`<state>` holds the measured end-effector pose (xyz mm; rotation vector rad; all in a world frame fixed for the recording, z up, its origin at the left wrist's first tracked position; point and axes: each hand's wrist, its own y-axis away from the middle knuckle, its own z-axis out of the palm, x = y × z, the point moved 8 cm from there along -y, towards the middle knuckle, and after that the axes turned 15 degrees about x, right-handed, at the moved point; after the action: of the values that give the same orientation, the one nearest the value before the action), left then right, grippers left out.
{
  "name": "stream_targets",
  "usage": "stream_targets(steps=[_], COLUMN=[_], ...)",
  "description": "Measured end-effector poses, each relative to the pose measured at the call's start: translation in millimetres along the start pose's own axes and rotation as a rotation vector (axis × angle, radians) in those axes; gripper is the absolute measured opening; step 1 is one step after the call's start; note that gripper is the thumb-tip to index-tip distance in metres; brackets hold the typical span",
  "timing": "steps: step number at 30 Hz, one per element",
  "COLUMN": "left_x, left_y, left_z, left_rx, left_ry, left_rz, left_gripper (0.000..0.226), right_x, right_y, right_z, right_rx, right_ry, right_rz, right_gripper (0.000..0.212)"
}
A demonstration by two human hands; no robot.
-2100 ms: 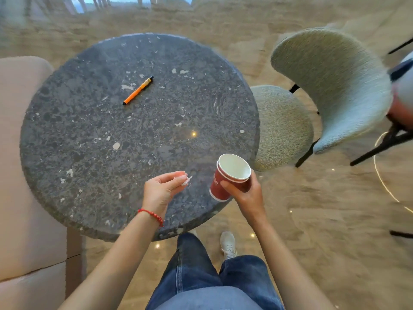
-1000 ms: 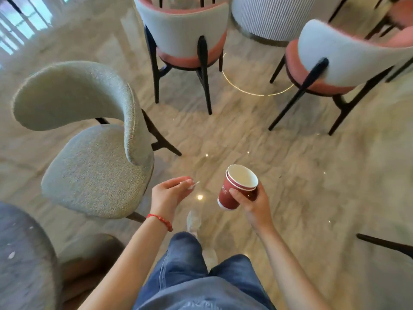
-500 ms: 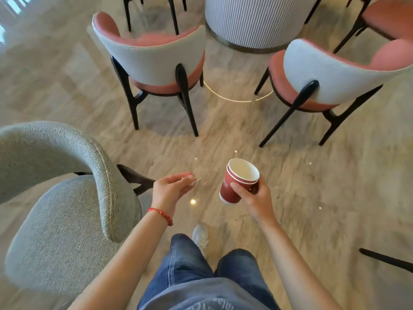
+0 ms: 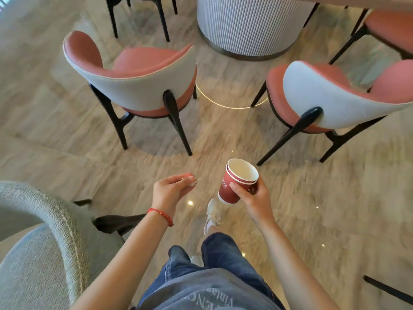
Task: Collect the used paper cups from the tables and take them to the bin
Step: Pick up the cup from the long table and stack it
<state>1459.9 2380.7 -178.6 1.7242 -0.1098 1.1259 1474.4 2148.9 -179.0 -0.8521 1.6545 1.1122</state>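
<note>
Right hand (image 4: 253,200) grips the red cups (image 4: 237,183) — two nested, tilted, mouth up — thumb across the wall, fingers curled behind. Left hand (image 4: 171,190) pinches a small white scrap (image 4: 196,181) between thumb and fingertips. Both hang above the floor (image 4: 67,142), near two pink chairs (image 4: 138,81).

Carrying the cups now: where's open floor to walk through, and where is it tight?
Open: the floor gap between the two pink chairs, left and right, leading to the ribbed white base. Also bare floor at right. Tight: the grey chair hard by the left arm. Right hand grips the red cups.
</note>
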Motion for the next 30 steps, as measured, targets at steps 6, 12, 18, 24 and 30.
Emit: stream_targets(steps=[6,12,18,24,30], left_x=[66.2,119.2,166.2,231.7,302.7], left_y=[-31.5,-63.2,-118.6,-179.8,-224.4], left_z=[84.1,156.7,220.6,293.7,367.3], left_rx=[-0.01,-0.032,-0.034,-0.094,-0.196], left_ry=[-0.035,-0.033,-0.072,-0.068,-0.072], left_rz=[0.043,0.059,0.05,0.07,0.126], left_gripper=[0.005,0.005,0.01,0.006,0.023], right_x=[-47.2,-81.4,-92.7,-133.3,-187.6], right_y=[-90.2,-168.9,-244.6,-342.6,-428.2], right_z=[4.4,14.9,36.7,71.2,94.5], right_rx=[-0.016,-0.008,0.027,0.055,0.098], right_ry=[-0.002,-0.005,0.01,-0.033,-0.087], right_rz=[0.003,0.008,0.079,0.07,0.03], right_gripper=[0.065,0.052,0.058,0.059,0.063])
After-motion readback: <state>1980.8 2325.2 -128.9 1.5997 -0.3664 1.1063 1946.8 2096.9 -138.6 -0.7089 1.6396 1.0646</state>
